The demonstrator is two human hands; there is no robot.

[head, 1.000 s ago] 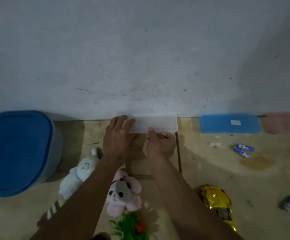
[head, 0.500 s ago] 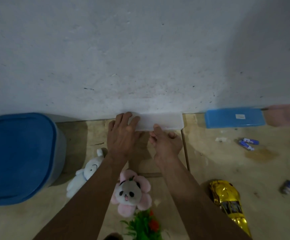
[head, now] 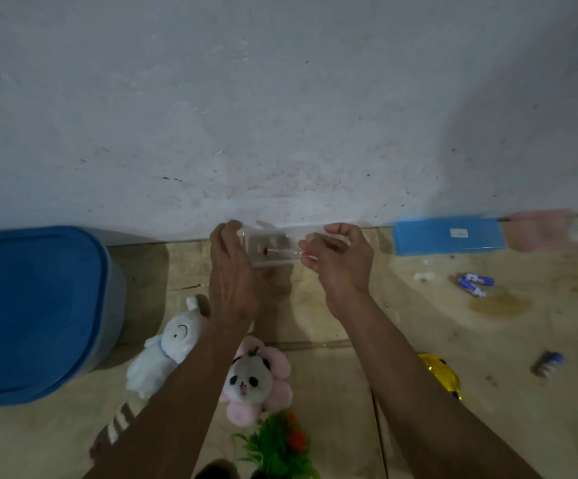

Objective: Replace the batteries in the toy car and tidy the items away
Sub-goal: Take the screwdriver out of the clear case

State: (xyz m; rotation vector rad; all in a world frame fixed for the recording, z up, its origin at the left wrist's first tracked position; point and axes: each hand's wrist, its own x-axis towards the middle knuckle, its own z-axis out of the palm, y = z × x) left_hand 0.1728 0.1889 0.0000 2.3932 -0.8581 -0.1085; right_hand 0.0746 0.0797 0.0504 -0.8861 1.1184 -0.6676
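A large blue-lidded bin (head: 28, 312) is sitting on the floor (head: 487, 340) at nine o'clock, its lid on and its contents hidden. A flat blue case (head: 448, 236) is lying closed against the wall (head: 280, 98) at two o'clock, with a blurred pink box (head: 543, 229) just beside it toward three o'clock; what either is holding cannot be told. At twelve o'clock, against the wall, both hands are holding a small clear plastic box (head: 273, 247), which is showing a small red-tipped item inside, too blurred to name. The left hand (head: 234, 271) is curling its grip over the box's left end, and the right hand (head: 342, 261) is pinching its right end, fingers clamped on the clear plastic. The gold toy car (head: 443, 376) is lying on the floor at five o'clock, partly hidden behind the right forearm. A white plush rabbit (head: 163, 350) and a pink panda plush (head: 256, 378) are lying at seven and six o'clock, with a green plastic plant (head: 277, 444) just below them. Loose blue batteries (head: 472, 283) are lying on the floor at three o'clock, and another battery (head: 548, 363) is lying apart at four o'clock.
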